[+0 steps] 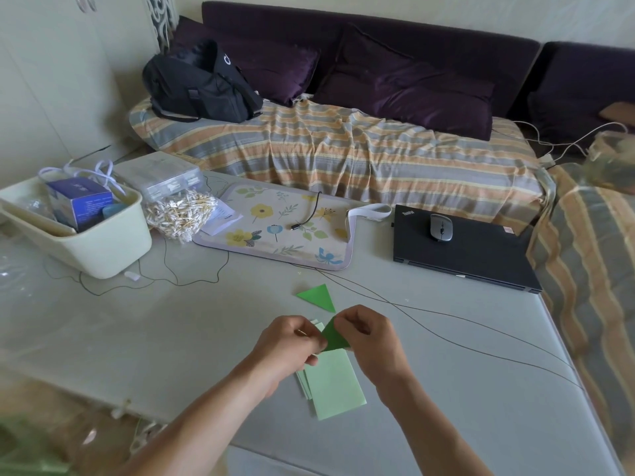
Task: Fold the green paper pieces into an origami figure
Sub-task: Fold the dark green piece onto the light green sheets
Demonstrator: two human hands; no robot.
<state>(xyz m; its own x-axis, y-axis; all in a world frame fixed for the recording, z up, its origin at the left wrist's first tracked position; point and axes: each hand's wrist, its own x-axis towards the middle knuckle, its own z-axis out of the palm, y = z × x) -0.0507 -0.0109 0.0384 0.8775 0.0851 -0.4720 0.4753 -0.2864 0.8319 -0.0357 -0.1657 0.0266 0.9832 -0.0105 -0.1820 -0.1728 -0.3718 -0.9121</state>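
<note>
A pale grey-green table (171,338) is seen from above, with a sofa (378,80) of dark purple cushions and a striped cover behind it. Near the front middle of the table, a small dark green paper piece (334,336) is held up between two bare hands. It is pinched at its left edge by the curled fingers of the left hand (287,345) and at its upper right by the curled fingers of the right hand (366,334). Directly beneath the hands, a small stack of light green paper sheets (335,386) is laid flat on the table, its edges slightly fanned. Just beyond the hands, a folded bright green paper triangle (318,296) is laid flat on the table, apart from the held piece.

Further back, a floral mat (285,231) is spread on the table with a black cable end (307,214) resting on it. To its right, a closed black laptop (464,252) is placed, with a grey computer mouse (441,227) set on its lid. To the left, a cream plastic bin (103,242) holding a blue box (80,204) is seen, with a clear bag of cotton swabs (180,213) beside it. A black backpack (201,84) is set on the sofa. Thin dark wires (446,324) are trailed across the table.
</note>
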